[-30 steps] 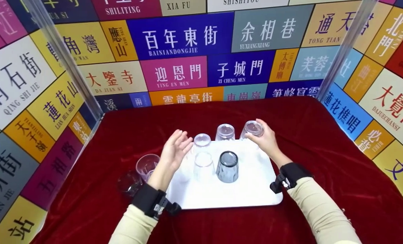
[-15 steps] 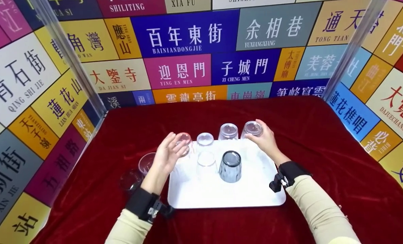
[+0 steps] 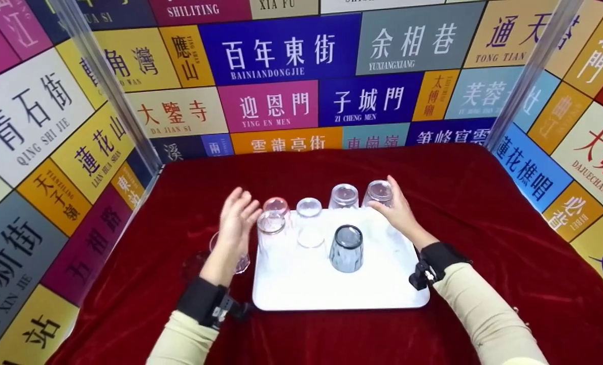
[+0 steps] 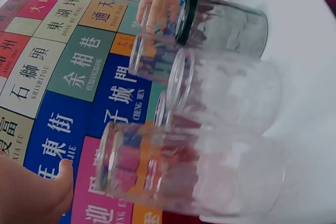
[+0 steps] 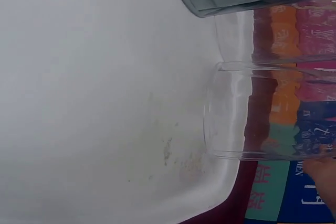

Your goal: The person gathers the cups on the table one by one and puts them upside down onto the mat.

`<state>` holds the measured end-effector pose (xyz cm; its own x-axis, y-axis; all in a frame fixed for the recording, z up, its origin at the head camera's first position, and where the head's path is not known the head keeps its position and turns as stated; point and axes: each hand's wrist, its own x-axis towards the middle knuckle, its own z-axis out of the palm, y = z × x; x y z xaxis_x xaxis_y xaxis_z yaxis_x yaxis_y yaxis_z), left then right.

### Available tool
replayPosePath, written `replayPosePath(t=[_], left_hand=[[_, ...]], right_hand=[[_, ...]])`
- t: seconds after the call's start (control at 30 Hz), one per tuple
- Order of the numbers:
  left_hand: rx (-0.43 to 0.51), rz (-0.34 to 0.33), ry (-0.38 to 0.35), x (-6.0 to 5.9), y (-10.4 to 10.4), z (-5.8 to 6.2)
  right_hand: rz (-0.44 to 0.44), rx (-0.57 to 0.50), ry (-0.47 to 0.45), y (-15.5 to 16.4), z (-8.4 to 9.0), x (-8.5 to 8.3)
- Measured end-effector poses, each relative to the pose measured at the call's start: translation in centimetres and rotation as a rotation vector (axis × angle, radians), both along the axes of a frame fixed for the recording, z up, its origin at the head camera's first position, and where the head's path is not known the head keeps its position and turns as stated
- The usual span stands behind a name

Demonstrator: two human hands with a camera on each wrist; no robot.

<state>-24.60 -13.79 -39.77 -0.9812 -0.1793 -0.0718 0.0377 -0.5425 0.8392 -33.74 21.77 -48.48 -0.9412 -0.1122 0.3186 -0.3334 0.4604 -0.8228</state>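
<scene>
My right hand (image 3: 401, 205) holds an upside-down clear glass (image 3: 380, 191) at the back right corner of the white tray (image 3: 331, 299). Left of the tray, my left hand (image 3: 236, 218) is raised with its fingers apart and nothing in them. Just right of it stands a clear glass (image 3: 272, 225); in the left wrist view, a gap separates this glass (image 4: 194, 171) from the thumb (image 4: 64, 182). A reddish-rimmed glass (image 3: 277, 204) stands behind it. More glasses along the back include a small one (image 3: 309, 207) and a ridged one (image 3: 344, 195).
A smoky grey glass (image 3: 346, 248) and a faint clear glass (image 3: 310, 237) stand near the tray's middle. On the red cloth (image 3: 129, 284), left of the tray, another clear glass (image 3: 243, 263) is partly hidden by my left hand. A sign-covered wall (image 3: 281, 50) encloses the back.
My left hand has moved left, off the tray's edge, uncovering the reddish-rimmed glass and the clear glass before it. My right hand has stayed at its glass.
</scene>
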Motion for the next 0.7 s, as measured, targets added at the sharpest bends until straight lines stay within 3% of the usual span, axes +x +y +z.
replayPosePath(t=[0.2, 0.3, 0.43, 0.53, 0.7], left_hand=[[-0.191, 0.158, 0.109, 0.3, -3.2, 0.0], [-0.365, 0.172, 0.089, 0.9, -5.1, -1.0], [-0.694, 0.117, -0.006, 2.0, -7.2, -3.0], [-0.875, 0.07, -0.057, 2.8, -8.2, -4.4], [-0.945, -0.009, -0.093, 3.6, -9.1, -6.3]], right_hand=[[-0.005, 0.057, 0.011, 2.6, 0.2, 1.0], [-0.043, 0.051, 0.016, 5.0, -0.8, 1.4], [-0.094, 0.038, -0.015, 7.9, -2.2, 2.0], [-0.109, 0.026, -0.049, 9.6, -2.8, 2.7], [-0.111, 0.024, -0.085, 11.0, -3.4, 3.4]])
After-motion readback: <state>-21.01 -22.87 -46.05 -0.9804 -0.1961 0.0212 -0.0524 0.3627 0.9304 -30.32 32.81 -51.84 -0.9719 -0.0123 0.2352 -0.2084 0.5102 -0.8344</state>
